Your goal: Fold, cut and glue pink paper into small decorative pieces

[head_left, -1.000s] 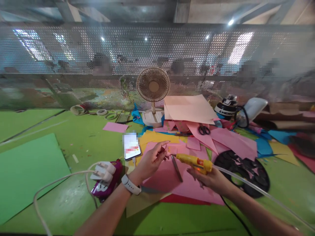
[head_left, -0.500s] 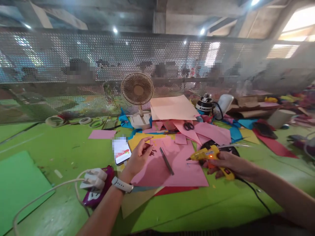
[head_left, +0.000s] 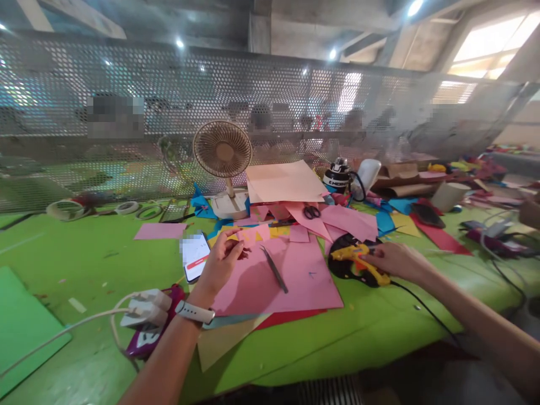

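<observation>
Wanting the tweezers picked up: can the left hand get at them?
Probably yes: the tweezers lie uncovered on the pink sheet beside the left hand, nothing between, though it seems to pinch something.

Shared craft workshop: green table (head_left: pixel 105 264) of coloured paper (head_left: pixel 291 275), scissors (head_left: pixel 311 212), perforated divider (head_left: pixel 126 124).

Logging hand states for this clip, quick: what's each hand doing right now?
Left hand: fingers pinched shut over the pink paper; contents too small to tell.
Right hand: closed on the glue gun.
</observation>
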Tool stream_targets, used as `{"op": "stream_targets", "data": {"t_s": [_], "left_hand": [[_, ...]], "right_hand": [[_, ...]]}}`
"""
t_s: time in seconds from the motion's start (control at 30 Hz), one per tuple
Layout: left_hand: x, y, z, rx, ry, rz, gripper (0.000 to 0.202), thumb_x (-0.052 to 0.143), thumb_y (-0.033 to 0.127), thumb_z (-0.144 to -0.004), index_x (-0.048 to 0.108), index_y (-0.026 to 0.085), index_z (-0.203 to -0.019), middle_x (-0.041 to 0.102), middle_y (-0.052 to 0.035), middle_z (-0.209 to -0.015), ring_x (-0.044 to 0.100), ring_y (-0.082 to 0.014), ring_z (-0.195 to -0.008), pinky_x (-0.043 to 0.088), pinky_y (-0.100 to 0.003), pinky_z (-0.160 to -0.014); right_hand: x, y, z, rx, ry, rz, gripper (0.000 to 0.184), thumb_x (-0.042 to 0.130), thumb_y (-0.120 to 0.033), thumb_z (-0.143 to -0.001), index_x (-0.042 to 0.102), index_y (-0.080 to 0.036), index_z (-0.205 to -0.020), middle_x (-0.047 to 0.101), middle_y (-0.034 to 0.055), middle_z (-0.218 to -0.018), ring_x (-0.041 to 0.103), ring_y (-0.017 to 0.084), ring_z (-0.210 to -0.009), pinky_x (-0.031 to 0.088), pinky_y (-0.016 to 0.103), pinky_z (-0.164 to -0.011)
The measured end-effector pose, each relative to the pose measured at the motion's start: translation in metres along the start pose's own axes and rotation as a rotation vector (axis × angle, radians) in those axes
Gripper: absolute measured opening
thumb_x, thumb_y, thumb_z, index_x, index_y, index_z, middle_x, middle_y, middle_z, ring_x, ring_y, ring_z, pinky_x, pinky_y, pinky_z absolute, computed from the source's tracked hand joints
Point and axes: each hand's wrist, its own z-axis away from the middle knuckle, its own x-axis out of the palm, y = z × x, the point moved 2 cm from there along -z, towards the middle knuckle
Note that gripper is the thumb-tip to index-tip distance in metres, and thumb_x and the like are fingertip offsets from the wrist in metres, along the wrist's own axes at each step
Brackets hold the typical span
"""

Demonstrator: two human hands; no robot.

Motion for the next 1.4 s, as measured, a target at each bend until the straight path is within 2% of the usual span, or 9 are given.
{"op": "stream_targets", "data": {"t_s": [0.1,0.23,0.43,0.67,0.8,0.93,1.03,1.17,1.4], "left_hand": [[-0.002,-0.002,-0.001,0.003,0.02,0.007,0.039,0.054,0.035,-0.081,0.043,0.017,-0.114,0.061,-0.0023,-0.081,0.06,-0.0132,-0.07,0.049,-0.03,-0.069],[-0.003,-0.006,-0.002,0.019,0.042,0.001,0.037,0.053,0.033,-0.082,0.042,0.018,-0.113,0.061,-0.0018,-0.082,0.059,-0.0128,-0.07,0.049,-0.03,-0.07],[-0.003,-0.01,-0.001,0.013,0.126,0.012,0.042,0.054,0.031,-0.081,0.039,0.018,-0.118,0.062,-0.0018,-0.079,0.06,-0.014,-0.07,0.05,-0.031,-0.068],[-0.003,-0.01,0.0,0.045,0.186,0.055,0.041,0.053,0.031,-0.082,0.041,0.019,-0.12,0.061,-0.0018,-0.082,0.06,-0.0128,-0.071,0.05,-0.029,-0.069],[-0.004,-0.005,0.001,0.047,0.273,0.07,0.042,0.054,0.032,-0.082,0.042,0.019,-0.12,0.061,-0.0024,-0.084,0.059,-0.0112,-0.067,0.049,-0.028,-0.067],[-0.004,0.0,0.002,0.054,0.302,0.09,0.042,0.054,0.032,-0.082,0.043,0.019,-0.121,0.061,-0.0028,-0.084,0.06,-0.0121,-0.069,0.05,-0.027,-0.067],[-0.004,0.001,0.003,0.044,0.297,0.093,0.043,0.054,0.032,-0.082,0.042,0.019,-0.122,0.061,-0.0025,-0.083,0.06,-0.0124,-0.07,0.049,-0.027,-0.067],[-0.006,0.003,0.004,0.038,0.321,0.095,0.043,0.055,0.033,-0.082,0.043,0.02,-0.121,0.062,-0.0024,-0.083,0.061,-0.0125,-0.069,0.049,-0.027,-0.066],[-0.008,0.013,0.006,0.096,0.41,0.073,0.042,0.054,0.036,-0.082,0.044,0.021,-0.12,0.06,-0.0025,-0.087,0.06,-0.0112,-0.069,0.049,-0.025,-0.064]], "right_hand": [[-0.005,-0.015,0.007,0.035,0.119,0.305,0.046,0.043,-0.06,-0.077,0.059,-0.019,-0.062,0.064,0.0076,-0.064,0.058,0.022,-0.059,0.028,0.026,-0.048],[0.005,-0.065,0.012,-0.235,0.128,0.165,0.034,0.043,-0.047,-0.084,0.06,-0.021,-0.071,0.066,0.0032,-0.069,0.058,0.017,-0.06,0.028,0.024,-0.051],[0.04,-0.14,-0.006,-0.493,-0.01,0.026,0.025,0.045,-0.038,-0.086,0.059,-0.02,-0.075,0.067,0.0031,-0.077,0.06,0.016,-0.07,0.031,0.023,-0.056],[0.083,-0.189,-0.005,-0.515,-0.1,0.034,0.025,0.053,-0.041,-0.077,0.057,-0.018,-0.085,0.068,0.0068,-0.084,0.061,0.021,-0.075,0.03,0.026,-0.057],[0.09,-0.188,-0.002,-0.479,-0.148,0.048,0.012,0.051,-0.028,-0.074,0.057,-0.018,-0.079,0.067,0.0048,-0.072,0.061,0.019,-0.067,0.028,0.025,-0.053],[0.072,-0.172,-0.009,-0.4,-0.102,0.057,0.009,0.05,-0.026,-0.072,0.056,-0.019,-0.072,0.063,0.0019,-0.058,0.059,0.017,-0.06,0.025,0.024,-0.05],[0.051,-0.157,-0.02,-0.333,0.044,0.101,0.012,0.048,-0.029,-0.073,0.056,-0.02,-0.073,0.064,0.003,-0.065,0.058,0.018,-0.063,0.024,0.024,-0.051],[0.032,-0.139,-0.032,-0.214,0.09,0.123,0.015,0.049,-0.035,-0.073,0.056,-0.022,-0.074,0.064,0.0025,-0.067,0.057,0.018,-0.061,0.024,0.025,-0.05],[0.027,-0.132,-0.039,-0.144,0.151,0.218,0.015,0.049,-0.035,-0.074,0.056,-0.022,-0.078,0.065,0.005,-0.072,0.06,0.022,-0.066,0.023,0.025,-0.048]]}}
